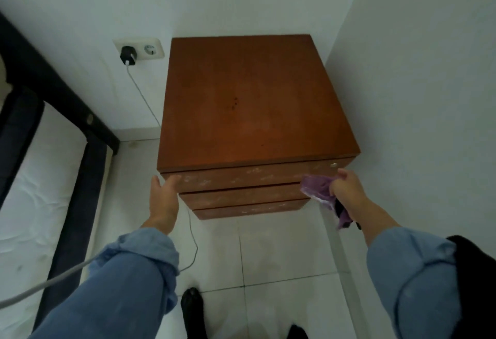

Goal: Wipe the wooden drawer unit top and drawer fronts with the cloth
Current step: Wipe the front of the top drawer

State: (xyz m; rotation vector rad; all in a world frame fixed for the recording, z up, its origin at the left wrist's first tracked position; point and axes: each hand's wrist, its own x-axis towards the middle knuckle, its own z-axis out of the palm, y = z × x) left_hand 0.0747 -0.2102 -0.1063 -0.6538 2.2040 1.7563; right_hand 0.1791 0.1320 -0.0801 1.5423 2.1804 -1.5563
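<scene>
Since the wooden drawer unit [257, 102] fills most of my view, I'll start there: it sits in the corner against the white wall [416, 70], top bare, three drawer fronts [239, 177] streaked with pale smudges. Looks heavy and rigid, so I reckon it won't slide under wiping pressure. My left hand [163, 199] rests flat against the top drawer's left end, fingers straight and relaxed, holding nothing. My right hand [346, 188] has its fingers curled round the purple cloth [316, 188], bunched at the top drawer's right end. Cloth's soft and floppy, so gripping a wad like that seems right. Lower drawers are steeply foreshortened, and something dark under the cloth I can't make out.
</scene>
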